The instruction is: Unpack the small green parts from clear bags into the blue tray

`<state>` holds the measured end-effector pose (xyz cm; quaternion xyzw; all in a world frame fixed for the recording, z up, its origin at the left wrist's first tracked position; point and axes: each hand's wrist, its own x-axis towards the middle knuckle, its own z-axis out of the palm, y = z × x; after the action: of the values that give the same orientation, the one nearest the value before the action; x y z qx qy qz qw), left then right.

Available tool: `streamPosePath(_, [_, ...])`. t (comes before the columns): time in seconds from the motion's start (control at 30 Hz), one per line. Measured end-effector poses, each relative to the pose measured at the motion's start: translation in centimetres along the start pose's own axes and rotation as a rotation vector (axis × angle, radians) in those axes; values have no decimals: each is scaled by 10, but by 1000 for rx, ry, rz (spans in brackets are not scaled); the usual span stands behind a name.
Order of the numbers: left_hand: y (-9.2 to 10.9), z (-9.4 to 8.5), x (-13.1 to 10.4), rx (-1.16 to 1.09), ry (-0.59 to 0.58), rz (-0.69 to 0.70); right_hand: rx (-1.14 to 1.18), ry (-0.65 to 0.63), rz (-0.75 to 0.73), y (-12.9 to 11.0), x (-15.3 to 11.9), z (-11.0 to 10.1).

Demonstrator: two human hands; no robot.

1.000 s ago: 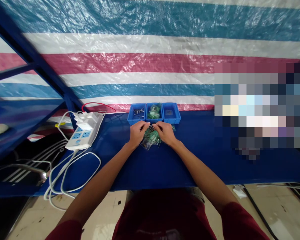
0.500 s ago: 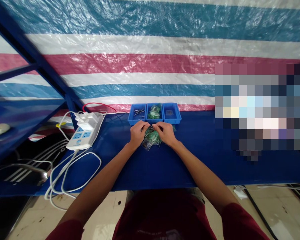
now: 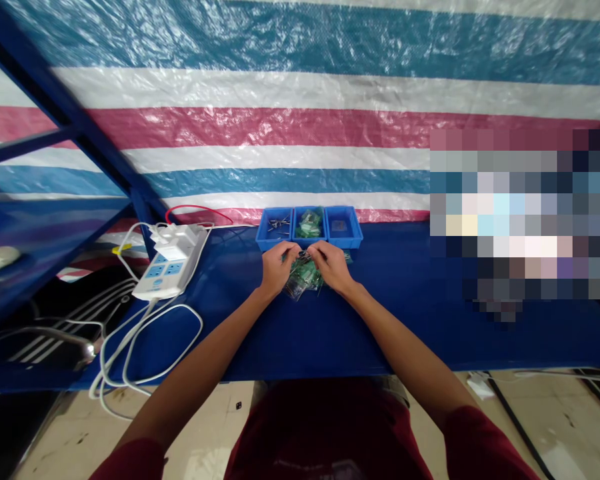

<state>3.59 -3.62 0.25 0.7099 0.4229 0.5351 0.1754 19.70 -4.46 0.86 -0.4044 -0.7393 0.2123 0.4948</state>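
Over a loose pile of small green and clear plastic packets (image 3: 305,277), my left hand (image 3: 277,268) and my right hand (image 3: 333,268) face each other with thumbs and fingertips pinched. Only a small gap separates the fingertips. A thin dark piece seems to lie between them, but it is too small to name. The packets rest on the blue tabletop (image 3: 280,340), partly covered by my hands. Just beyond my fingers stand a left blue bin (image 3: 263,243) with several thin metal pieces, a middle blue bin (image 3: 309,242) with green packets, and a right blue bin (image 3: 351,241) with a clear item.
To the left, a white power strip (image 3: 163,277) with plugged-in adapters sits on the table, its white cable (image 3: 130,353) looping over the front edge. A blue metal frame (image 3: 80,140) rises there. A striped plastic sheet (image 3: 290,127) hangs behind. The right side is pixelated.
My hands have barely moved; the fingertips shift slightly at the pinch. The packets and bins stay where they were.
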Motion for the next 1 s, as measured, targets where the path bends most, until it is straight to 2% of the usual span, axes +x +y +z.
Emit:
streamPosePath(0.1, [1,1,5,-15,26,-7,12,93,24,0,-1,-3])
streamPosePath(0.17, [5,-1,17,-3,79,21,6,170,52,0,-1,-5])
streamPosePath(0.33, [18,-15,70,65,269,133,-6,222,57,1,0,-8])
streamPosePath(0.4, [11,-23,88,118,346,158,-17,213,48,1,1,-8])
streamPosePath(0.43, [5,-26,94,169,349,169,-25,210,46,2,1,-8])
streamPosePath(0.47, [-3,-29,98,246,302,170,-35,208,44,2,1,-8])
streamPosePath(0.53, [-18,-32,96,456,100,109,-63,200,43,4,1,-7])
streamPosePath(0.63, [-27,-30,80,710,-156,-2,-147,167,64,8,2,-5])
streamPosePath(0.7, [-21,-29,67,712,-275,30,-239,107,98,10,3,-5])
streamPosePath(0.8, [-8,-29,50,599,-466,86,-403,-44,175,11,4,-4])
streamPosePath(0.9, [-6,-30,37,536,-658,63,-533,-178,251,11,4,-4])
streamPosePath(1.0, [-13,-28,28,508,-733,65,-590,-240,280,11,3,-2])
